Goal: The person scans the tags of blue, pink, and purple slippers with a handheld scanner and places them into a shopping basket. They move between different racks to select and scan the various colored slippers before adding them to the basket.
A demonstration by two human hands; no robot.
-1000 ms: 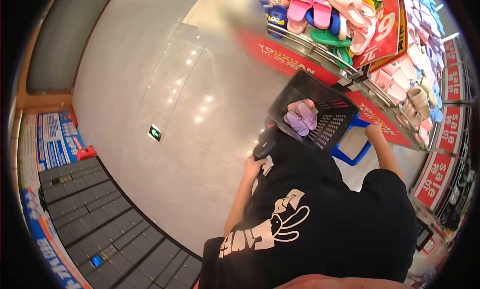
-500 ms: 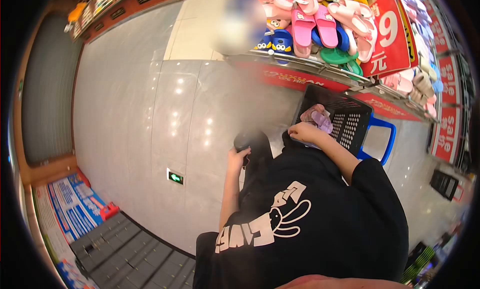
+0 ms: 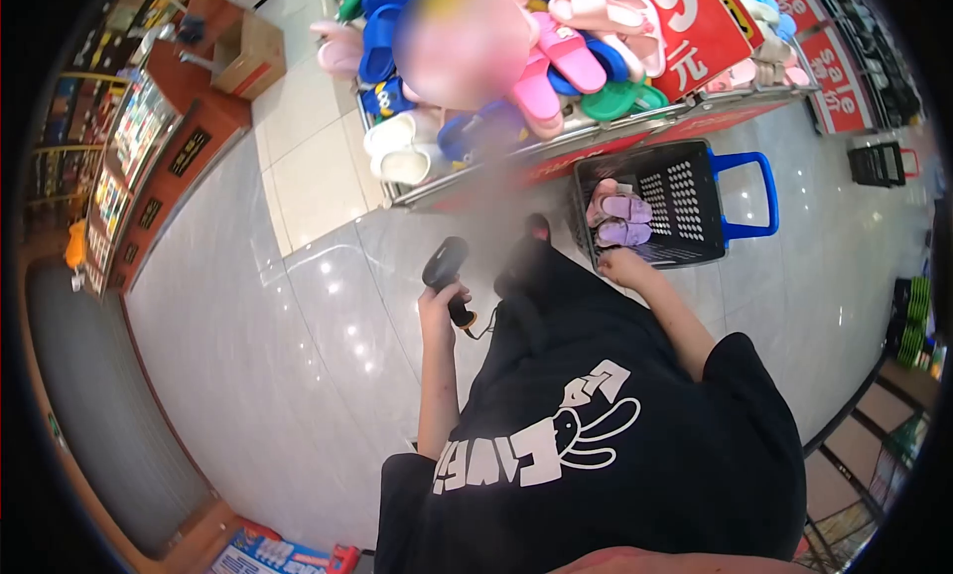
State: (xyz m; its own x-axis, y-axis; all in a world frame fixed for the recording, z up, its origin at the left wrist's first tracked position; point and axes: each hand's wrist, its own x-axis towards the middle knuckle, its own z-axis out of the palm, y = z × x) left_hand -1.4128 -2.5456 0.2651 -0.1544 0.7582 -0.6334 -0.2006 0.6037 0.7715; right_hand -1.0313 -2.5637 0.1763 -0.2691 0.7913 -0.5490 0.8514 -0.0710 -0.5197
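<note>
My left hand (image 3: 443, 301) is wrapped round the handle of a black handheld device (image 3: 446, 266), which looks like a scanner and has a cord hanging from it. At the near corner of a black shopping basket (image 3: 695, 244), my right hand (image 3: 621, 267) has its fingers curled on the rim. Inside the basket lie pink slippers (image 3: 600, 202) and purple slippers (image 3: 625, 216). The basket's blue handle (image 3: 769, 197) points to the right.
A display bin with a wire edge (image 3: 437, 192) holds many colourful slippers, with a red price sign (image 3: 695, 28). A wooden counter (image 3: 189, 127) with a cardboard box (image 3: 248, 58) stands at the left. Another black basket (image 3: 876, 165) is at the right.
The view has turned, and the bin and basket appear further left or higher. My left hand has raised the device, which now shows more fully. My right hand stays at the basket.
</note>
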